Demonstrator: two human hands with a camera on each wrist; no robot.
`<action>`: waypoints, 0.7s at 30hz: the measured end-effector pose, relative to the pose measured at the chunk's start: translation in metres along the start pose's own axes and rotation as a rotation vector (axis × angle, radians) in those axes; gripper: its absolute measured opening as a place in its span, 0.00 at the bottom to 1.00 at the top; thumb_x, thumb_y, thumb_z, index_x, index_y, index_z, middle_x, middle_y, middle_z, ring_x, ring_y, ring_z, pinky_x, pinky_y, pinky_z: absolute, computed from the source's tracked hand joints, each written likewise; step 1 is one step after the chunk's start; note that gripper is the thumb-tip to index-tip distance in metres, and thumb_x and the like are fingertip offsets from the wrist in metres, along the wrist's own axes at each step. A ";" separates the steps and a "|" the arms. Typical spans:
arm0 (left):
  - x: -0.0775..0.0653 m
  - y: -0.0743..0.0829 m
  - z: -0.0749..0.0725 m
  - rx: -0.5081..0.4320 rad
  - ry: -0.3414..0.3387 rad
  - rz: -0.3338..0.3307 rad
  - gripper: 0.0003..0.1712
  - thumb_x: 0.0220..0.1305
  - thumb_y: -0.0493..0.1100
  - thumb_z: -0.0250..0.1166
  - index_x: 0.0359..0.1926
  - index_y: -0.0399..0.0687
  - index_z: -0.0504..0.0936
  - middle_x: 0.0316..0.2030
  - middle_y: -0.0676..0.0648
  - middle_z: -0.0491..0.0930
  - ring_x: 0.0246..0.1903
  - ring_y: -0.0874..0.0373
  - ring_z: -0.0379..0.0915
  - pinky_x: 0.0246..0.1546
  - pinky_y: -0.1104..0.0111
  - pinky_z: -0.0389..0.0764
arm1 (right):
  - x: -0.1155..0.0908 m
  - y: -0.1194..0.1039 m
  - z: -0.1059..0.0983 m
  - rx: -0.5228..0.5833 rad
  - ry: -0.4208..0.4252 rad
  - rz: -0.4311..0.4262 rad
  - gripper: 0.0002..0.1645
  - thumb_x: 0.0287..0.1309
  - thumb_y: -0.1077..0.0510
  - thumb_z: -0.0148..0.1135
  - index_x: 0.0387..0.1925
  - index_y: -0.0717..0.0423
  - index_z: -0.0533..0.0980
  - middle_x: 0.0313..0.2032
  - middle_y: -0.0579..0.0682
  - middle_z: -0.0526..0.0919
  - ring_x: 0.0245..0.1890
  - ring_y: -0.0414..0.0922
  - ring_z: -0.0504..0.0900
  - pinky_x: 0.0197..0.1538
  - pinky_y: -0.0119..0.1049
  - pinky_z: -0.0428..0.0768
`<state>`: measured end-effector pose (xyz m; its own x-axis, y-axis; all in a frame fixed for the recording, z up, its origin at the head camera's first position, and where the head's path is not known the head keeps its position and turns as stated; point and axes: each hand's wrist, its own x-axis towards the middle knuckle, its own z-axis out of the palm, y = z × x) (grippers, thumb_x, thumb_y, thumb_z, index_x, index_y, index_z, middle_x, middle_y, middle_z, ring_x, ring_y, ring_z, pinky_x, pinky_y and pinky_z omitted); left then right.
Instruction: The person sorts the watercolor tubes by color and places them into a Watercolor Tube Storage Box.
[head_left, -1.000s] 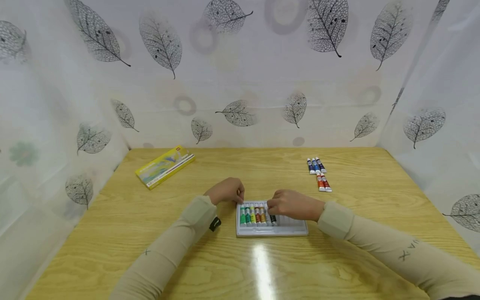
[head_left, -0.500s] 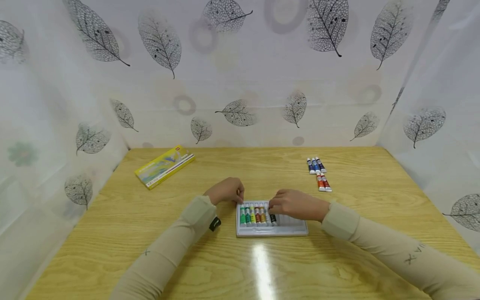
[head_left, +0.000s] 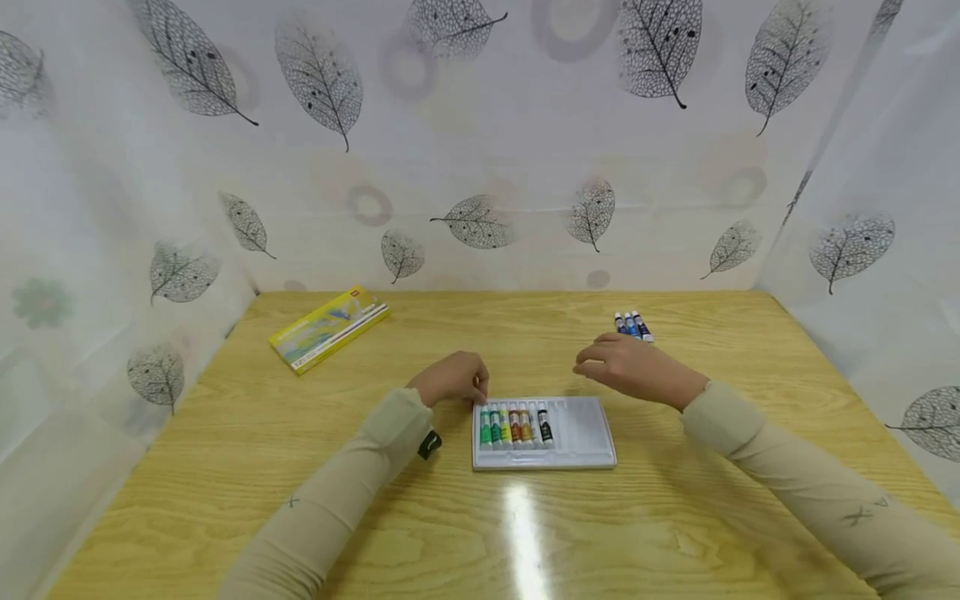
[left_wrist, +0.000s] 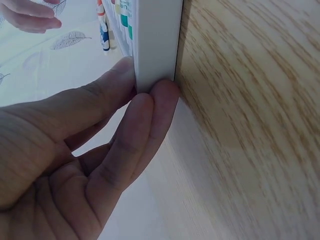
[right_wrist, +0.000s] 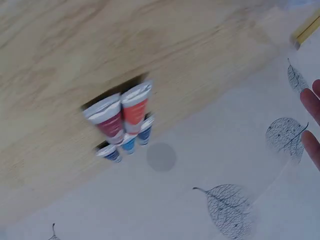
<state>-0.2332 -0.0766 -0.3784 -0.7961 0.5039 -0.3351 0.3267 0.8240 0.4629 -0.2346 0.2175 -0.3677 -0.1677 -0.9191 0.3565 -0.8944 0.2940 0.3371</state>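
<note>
A white plastic paint tray [head_left: 588,433] lies on the table with several small paint tubes [head_left: 514,427] side by side in its left part; a black-labelled tube [head_left: 544,425] is the rightmost. At the tray's back left corner, my left hand [head_left: 453,379] pinches the rim [left_wrist: 157,40] between thumb and fingers. Away from the tray, my right hand [head_left: 637,367] is in the air with relaxed fingers and nothing in them. It hides the orange tube [right_wrist: 134,112] and dark red tube [right_wrist: 111,122] in the head view. Just beyond are three blue tubes [head_left: 632,327].
A yellow carton [head_left: 328,332] lies at the back left of the table [head_left: 225,483]. A white curtain [head_left: 480,125] printed with leaves hangs behind the table and along both sides.
My right hand has left the black-labelled tube in the tray and moved back and to the right, towards the loose tubes. My left hand has stayed at the tray's corner.
</note>
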 end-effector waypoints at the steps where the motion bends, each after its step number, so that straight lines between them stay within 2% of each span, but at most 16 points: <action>1: 0.000 0.000 0.000 -0.001 0.000 -0.002 0.13 0.56 0.39 0.68 0.17 0.46 0.77 0.17 0.54 0.74 0.21 0.63 0.66 0.29 0.73 0.66 | -0.004 0.005 0.000 -0.005 0.006 0.011 0.15 0.41 0.68 0.69 0.36 0.57 0.81 0.34 0.49 0.85 0.35 0.45 0.83 0.41 0.39 0.80; 4: 0.000 -0.001 0.000 -0.002 0.001 0.000 0.13 0.56 0.40 0.68 0.17 0.46 0.77 0.18 0.54 0.74 0.21 0.63 0.66 0.30 0.73 0.67 | -0.015 0.017 0.001 -0.026 0.008 0.038 0.16 0.38 0.68 0.71 0.34 0.57 0.81 0.33 0.50 0.85 0.33 0.46 0.82 0.40 0.40 0.80; 7: 0.000 -0.002 0.000 -0.008 0.004 0.005 0.13 0.56 0.39 0.68 0.17 0.46 0.78 0.17 0.53 0.75 0.20 0.63 0.67 0.30 0.73 0.68 | -0.028 0.028 0.004 -0.032 -0.026 0.073 0.16 0.36 0.69 0.73 0.33 0.57 0.81 0.31 0.50 0.84 0.32 0.46 0.82 0.39 0.40 0.80; 15: -0.001 -0.002 0.000 -0.015 0.008 0.012 0.12 0.56 0.39 0.68 0.18 0.46 0.78 0.17 0.53 0.75 0.19 0.63 0.66 0.30 0.73 0.68 | -0.059 0.045 0.013 0.003 -0.249 0.253 0.17 0.39 0.73 0.70 0.36 0.58 0.82 0.35 0.53 0.85 0.35 0.48 0.83 0.40 0.42 0.80; 17: -0.001 -0.002 0.000 -0.017 0.006 0.014 0.12 0.56 0.39 0.67 0.18 0.46 0.79 0.17 0.53 0.75 0.19 0.63 0.66 0.30 0.73 0.68 | -0.063 0.048 0.014 0.001 -0.279 0.263 0.17 0.40 0.73 0.70 0.36 0.58 0.82 0.36 0.53 0.85 0.35 0.48 0.83 0.40 0.43 0.80; 21: 0.000 -0.003 0.001 -0.018 0.006 0.014 0.12 0.56 0.39 0.68 0.18 0.46 0.79 0.17 0.53 0.75 0.19 0.63 0.66 0.30 0.73 0.68 | -0.068 0.051 0.017 0.018 -0.276 0.248 0.15 0.40 0.74 0.69 0.34 0.58 0.83 0.34 0.53 0.86 0.33 0.48 0.84 0.38 0.42 0.81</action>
<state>-0.2337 -0.0790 -0.3802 -0.7948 0.5135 -0.3234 0.3287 0.8122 0.4819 -0.2757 0.2901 -0.3897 -0.4839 -0.8573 0.1759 -0.8193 0.5144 0.2533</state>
